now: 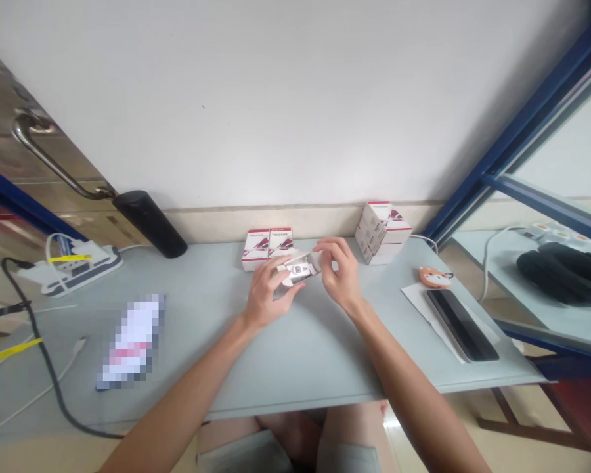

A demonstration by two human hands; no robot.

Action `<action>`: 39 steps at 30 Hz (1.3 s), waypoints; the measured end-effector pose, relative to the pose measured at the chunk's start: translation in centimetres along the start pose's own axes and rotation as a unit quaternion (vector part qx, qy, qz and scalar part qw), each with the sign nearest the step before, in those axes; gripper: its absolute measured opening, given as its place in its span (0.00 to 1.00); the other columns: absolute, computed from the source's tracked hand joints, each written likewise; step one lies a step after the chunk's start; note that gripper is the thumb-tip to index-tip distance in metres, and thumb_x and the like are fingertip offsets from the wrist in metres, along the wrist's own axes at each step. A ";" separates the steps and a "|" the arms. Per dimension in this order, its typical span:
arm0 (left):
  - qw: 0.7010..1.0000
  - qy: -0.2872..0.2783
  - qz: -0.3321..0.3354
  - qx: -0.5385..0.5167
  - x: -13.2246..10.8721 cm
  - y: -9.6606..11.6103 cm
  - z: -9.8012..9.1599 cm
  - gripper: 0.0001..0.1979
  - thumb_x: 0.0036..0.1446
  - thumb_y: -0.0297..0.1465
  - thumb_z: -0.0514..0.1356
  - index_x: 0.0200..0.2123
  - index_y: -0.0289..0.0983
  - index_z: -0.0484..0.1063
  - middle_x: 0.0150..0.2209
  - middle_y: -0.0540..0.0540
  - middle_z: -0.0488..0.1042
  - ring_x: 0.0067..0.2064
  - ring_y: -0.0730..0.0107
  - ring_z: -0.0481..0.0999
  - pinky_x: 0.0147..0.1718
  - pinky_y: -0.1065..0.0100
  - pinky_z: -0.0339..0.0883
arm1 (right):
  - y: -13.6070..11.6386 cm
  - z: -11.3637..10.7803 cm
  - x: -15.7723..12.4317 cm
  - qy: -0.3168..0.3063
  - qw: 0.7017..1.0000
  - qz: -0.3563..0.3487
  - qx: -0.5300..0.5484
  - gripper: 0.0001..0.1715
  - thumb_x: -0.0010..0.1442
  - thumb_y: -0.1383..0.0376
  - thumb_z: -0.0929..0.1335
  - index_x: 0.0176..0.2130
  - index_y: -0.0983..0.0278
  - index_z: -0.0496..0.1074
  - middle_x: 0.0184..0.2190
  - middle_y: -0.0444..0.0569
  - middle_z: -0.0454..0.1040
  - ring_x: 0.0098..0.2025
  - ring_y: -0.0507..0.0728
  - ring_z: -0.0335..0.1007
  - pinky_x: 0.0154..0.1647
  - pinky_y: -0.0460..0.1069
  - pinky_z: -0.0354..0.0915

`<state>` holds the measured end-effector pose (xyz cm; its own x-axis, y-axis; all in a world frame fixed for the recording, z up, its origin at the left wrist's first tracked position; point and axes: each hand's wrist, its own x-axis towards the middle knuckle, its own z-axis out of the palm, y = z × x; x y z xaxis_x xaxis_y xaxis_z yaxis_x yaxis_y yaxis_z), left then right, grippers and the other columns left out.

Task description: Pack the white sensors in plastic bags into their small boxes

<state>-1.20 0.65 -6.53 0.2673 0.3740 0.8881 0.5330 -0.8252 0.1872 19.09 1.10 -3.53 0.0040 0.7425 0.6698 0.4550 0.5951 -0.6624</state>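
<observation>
Over the middle of the table, my left hand is closed around a small open box, tilted, with a white and grey piece visible inside. My right hand has its fingers bent together at the right end of that box, touching its flap. What lies between those fingertips is partly hidden. Just behind my left hand stand two white boxes with dark red printing, side by side. A stack of similar boxes is behind and to the right of my right hand.
A black cylinder stands by the wall at left, near a power strip with cables. A blurred flat packet lies front left. On the right are a phone on paper and an orange-and-white fox-like item. A blue frame borders the table.
</observation>
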 end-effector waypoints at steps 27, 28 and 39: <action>0.998 -0.049 -0.013 -0.044 1.6 0.8 -0.1 0.24 0.62 0.25 0.68 0.54 0.47 0.61 0.64 0.37 0.72 0.66 0.55 0.73 0.59 0.47 0.74 | 7.5 -1.7 0.3 -0.046 0.951 0.229 -0.202 0.06 0.64 0.60 0.70 0.36 0.60 0.75 0.39 0.54 0.81 0.43 0.64 0.74 0.50 0.58 0.65; 0.997 -0.051 -0.016 -0.048 1.6 0.9 0.0 0.23 0.62 0.25 0.67 0.54 0.47 0.61 0.65 0.37 0.71 0.66 0.55 0.73 0.59 0.47 0.74 | 7.9 -1.5 -0.1 -0.053 0.950 0.212 -0.224 0.05 0.64 0.62 0.69 0.37 0.60 0.75 0.39 0.55 0.81 0.45 0.64 0.73 0.51 0.58 0.65; 0.991 -0.100 -0.064 -0.067 1.0 0.7 0.9 0.27 0.66 0.24 0.62 0.63 0.47 0.57 0.72 0.35 0.59 0.75 0.51 0.57 0.67 0.38 0.62 | 3.7 -3.2 1.6 0.066 0.992 0.054 -0.098 0.12 0.69 0.62 0.63 0.45 0.60 0.76 0.43 0.55 0.75 0.49 0.63 0.70 0.54 0.58 0.67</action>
<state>0.18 0.83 -5.85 0.3652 0.5441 0.7554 0.4651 -0.8095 0.3583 23.59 3.50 -3.84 0.1719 0.7447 0.6449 0.6104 0.4333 -0.6631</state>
